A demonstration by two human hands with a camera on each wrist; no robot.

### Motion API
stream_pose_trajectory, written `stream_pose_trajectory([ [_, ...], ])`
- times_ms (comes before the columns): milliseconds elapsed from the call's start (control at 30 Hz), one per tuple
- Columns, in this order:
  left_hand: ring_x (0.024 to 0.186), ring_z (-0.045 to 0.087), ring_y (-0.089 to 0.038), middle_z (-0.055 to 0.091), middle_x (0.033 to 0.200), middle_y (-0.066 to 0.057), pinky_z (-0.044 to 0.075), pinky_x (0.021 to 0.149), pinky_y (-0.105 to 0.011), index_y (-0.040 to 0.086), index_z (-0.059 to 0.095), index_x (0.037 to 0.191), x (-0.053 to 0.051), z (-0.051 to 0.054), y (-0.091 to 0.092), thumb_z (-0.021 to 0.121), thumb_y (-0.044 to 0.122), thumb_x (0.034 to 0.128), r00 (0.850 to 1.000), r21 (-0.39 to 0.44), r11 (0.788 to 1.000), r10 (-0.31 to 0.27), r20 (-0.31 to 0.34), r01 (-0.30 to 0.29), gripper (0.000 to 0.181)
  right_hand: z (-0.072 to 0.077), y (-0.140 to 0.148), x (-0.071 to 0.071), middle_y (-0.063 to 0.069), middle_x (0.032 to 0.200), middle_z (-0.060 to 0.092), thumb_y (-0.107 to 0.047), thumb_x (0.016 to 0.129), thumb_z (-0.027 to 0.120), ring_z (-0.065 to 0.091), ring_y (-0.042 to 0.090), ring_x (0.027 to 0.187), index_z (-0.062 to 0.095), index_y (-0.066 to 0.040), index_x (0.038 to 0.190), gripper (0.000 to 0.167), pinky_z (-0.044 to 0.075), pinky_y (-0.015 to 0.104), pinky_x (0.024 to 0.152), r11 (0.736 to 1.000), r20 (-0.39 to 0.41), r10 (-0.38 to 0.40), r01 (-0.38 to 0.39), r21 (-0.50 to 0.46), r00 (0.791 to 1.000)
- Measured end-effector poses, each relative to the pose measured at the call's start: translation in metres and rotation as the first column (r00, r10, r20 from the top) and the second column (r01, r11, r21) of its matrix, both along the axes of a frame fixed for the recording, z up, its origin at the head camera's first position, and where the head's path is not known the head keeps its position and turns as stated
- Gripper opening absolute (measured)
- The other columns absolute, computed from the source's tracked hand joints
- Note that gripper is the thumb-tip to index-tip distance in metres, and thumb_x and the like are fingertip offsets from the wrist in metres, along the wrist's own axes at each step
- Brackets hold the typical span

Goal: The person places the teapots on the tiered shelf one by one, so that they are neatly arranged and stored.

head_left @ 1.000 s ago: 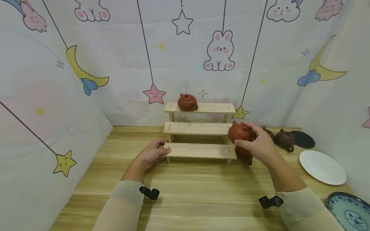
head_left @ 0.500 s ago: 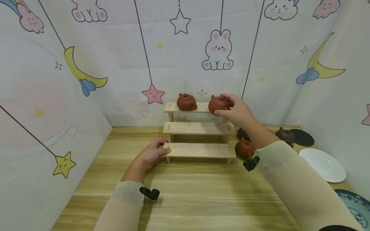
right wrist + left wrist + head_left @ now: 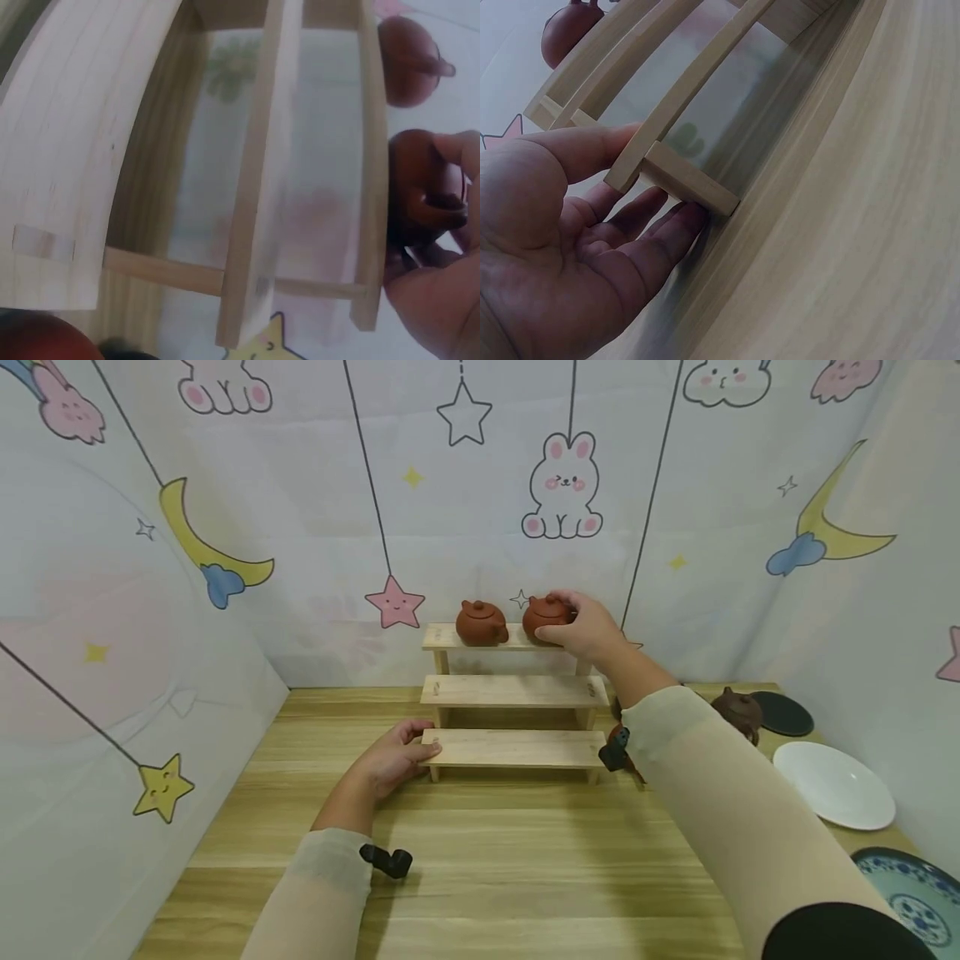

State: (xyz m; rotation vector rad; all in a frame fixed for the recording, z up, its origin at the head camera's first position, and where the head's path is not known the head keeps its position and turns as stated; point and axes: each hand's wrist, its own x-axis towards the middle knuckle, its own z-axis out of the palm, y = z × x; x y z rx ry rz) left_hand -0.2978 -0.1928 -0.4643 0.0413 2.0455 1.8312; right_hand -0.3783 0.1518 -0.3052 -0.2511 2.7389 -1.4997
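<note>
My right hand [image 3: 588, 628] holds a reddish-brown teapot [image 3: 537, 620] at the top step of a three-step wooden shelf [image 3: 517, 691], thumb in front and fingers at the lid. In the right wrist view that teapot [image 3: 417, 176] appears to touch the top board. A matching teapot [image 3: 481, 623] stands to its left on the same step, a small gap between them. My left hand [image 3: 393, 762] grips the left end of the lowest board; in the left wrist view the thumb [image 3: 592, 150] lies on the board and the fingers are beneath it, by the leg.
Right of the shelf, my right forearm mostly hides another red teapot [image 3: 45, 339]. Behind it stand a dark brown teapot [image 3: 738, 712] and a black round plate [image 3: 783, 713]. A white plate [image 3: 834, 785] and a blue-patterned plate [image 3: 911, 893] lie along the right side.
My right hand has carried the teapot from the shelf's right side up and left to the top step. My left hand stays on the lowest board.
</note>
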Motion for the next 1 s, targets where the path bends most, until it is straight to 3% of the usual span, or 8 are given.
stream_pose_trajectory([
  [367, 0.14, 0.051, -0.03, 0.023, 0.175, -0.016, 0.042, 0.121, -0.056, 0.004, 0.037, 0.159, 0.0, 0.0, -0.004, 0.066, 0.014, 0.1066, 1.0, 0.003, 1.0, 0.002, -0.001, -0.002, 0.061, -0.003, -0.007, -0.002, 0.014, 0.165, 0.047, -0.029, 0.098, 0.078, 0.045, 0.035, 0.151, 0.047, -0.022, 0.16, 0.069, 0.038, 0.053, 0.126, 0.999, -0.004, -0.023, 0.023, 0.029, 1.0],
  [500, 0.142, 0.049, -0.031, 0.021, 0.176, -0.016, 0.041, 0.122, -0.057, 0.004, 0.037, 0.159, 0.001, -0.001, -0.004, 0.066, 0.014, 0.1067, 1.0, 0.006, 1.0, 0.002, -0.001, -0.002, 0.06, -0.003, -0.006, 0.003, 0.012, 0.173, 0.037, -0.032, 0.099, 0.078, 0.038, 0.035, 0.157, 0.035, -0.023, 0.168, 0.082, 0.035, 0.055, 0.128, 0.999, -0.012, -0.028, 0.028, 0.026, 1.0],
  [667, 0.15, 0.043, -0.034, 0.015, 0.178, -0.018, 0.038, 0.124, -0.058, 0.004, 0.036, 0.159, 0.001, 0.0, -0.003, 0.066, 0.015, 0.1068, 1.0, 0.009, 1.0, -0.01, 0.001, 0.01, 0.061, -0.013, 0.002, 0.034, 0.008, 0.178, 0.023, -0.039, 0.099, 0.077, 0.032, 0.036, 0.16, 0.028, -0.027, 0.171, 0.088, 0.04, 0.059, 0.124, 0.993, -0.059, -0.103, 0.099, -0.072, 0.993],
  [867, 0.139, 0.051, -0.031, 0.024, 0.174, -0.018, 0.043, 0.118, -0.052, 0.004, 0.037, 0.158, 0.001, 0.001, -0.002, 0.066, 0.014, 0.1064, 1.0, 0.004, 1.0, 0.005, 0.002, -0.005, 0.06, -0.039, 0.015, 0.086, 0.012, 0.174, 0.031, -0.042, 0.1, 0.075, 0.041, 0.042, 0.153, 0.034, -0.026, 0.169, 0.082, 0.046, 0.061, 0.118, 0.988, -0.081, -0.104, 0.093, -0.123, 0.991],
  [1000, 0.142, 0.049, -0.031, 0.019, 0.177, -0.017, 0.042, 0.121, -0.054, 0.006, 0.037, 0.16, 0.001, 0.0, -0.002, 0.067, 0.015, 0.1064, 1.0, -0.003, 1.0, 0.0, 0.006, 0.001, 0.062, -0.062, 0.032, 0.113, 0.014, 0.171, 0.036, -0.046, 0.1, 0.075, 0.051, 0.043, 0.146, 0.034, -0.028, 0.169, 0.082, 0.051, 0.06, 0.112, 0.991, -0.06, -0.099, 0.093, -0.099, 0.993],
])
